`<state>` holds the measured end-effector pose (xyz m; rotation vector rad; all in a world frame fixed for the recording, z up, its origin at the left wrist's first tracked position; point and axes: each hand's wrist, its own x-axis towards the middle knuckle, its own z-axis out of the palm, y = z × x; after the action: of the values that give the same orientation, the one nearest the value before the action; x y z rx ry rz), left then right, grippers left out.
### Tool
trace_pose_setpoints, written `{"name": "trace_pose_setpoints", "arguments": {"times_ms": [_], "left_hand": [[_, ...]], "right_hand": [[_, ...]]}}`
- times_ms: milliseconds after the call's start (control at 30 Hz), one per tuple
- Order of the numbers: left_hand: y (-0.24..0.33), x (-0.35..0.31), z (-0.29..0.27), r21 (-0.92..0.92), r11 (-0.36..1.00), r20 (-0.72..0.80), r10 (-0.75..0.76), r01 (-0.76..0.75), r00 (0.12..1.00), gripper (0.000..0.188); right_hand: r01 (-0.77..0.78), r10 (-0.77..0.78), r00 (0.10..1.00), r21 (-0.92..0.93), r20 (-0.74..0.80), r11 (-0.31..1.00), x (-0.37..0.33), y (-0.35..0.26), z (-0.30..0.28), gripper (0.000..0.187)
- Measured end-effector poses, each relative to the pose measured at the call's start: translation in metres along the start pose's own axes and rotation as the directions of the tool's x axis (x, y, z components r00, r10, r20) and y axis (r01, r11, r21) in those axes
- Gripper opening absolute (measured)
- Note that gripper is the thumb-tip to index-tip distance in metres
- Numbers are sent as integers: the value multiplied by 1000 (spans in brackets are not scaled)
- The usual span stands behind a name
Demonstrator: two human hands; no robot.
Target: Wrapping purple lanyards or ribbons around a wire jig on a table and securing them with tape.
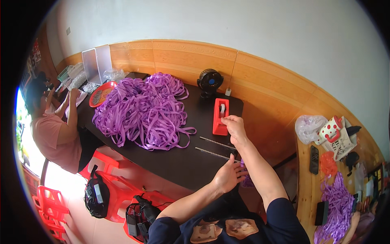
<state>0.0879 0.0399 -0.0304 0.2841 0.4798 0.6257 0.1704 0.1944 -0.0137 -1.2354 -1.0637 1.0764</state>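
Observation:
A red tape dispenser [220, 129] stands on the dark table with a pale roll of tape [222, 109] in it. My right hand [235, 128] reaches over its near part, thumb and finger pinched at the tape's end; the strip itself is too fine to make out. Two thin metal rods [213, 152] lie side by side, pointing out over the table. Next to their near ends is my left hand [229, 175], palm turned inward and fingers spread. A bit of purple ribbon [242, 162] shows beside those fingers, partly hidden by my right forearm.
A large heap of purple ribbons [142, 110] covers the table's left, beside a red tray [102, 94]. Behind the dispenser stands a black fan [210, 82]. A person [57, 130] sits far left. Red stools [118, 195] line the near side; a wooden table [304, 191] is right.

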Motion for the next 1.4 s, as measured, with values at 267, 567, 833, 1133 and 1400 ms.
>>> {"name": "trace_pose_setpoints", "arguments": {"times_ms": [267, 567, 833, 1133, 1400], "left_hand": [[-1, 0, -9, 14, 999, 77, 36, -37, 996, 86], [-2, -2, -4, -14, 999, 77, 46, -45, 996, 74], [-1, -5, 0, 39, 999, 38, 20, -22, 999, 82], [1, -3, 2, 56, 998, 11, 14, -14, 1000, 78], [1, -2, 1, 57, 998, 22, 5, -6, 1000, 75]], "right_hand": [[9, -14, 999, 117, 38, 993, -45, -21, 6, 7], [91, -105, 993, -217, -53, 972, -36, 34, -11, 15], [320, -229, 935, -363, 270, 875, -32, 24, -76, 8], [90, 191, 741, -376, 644, 922, -67, -9, -148, 13], [122, 114, 722, -288, 682, 950, -61, 5, -144, 20]]}}
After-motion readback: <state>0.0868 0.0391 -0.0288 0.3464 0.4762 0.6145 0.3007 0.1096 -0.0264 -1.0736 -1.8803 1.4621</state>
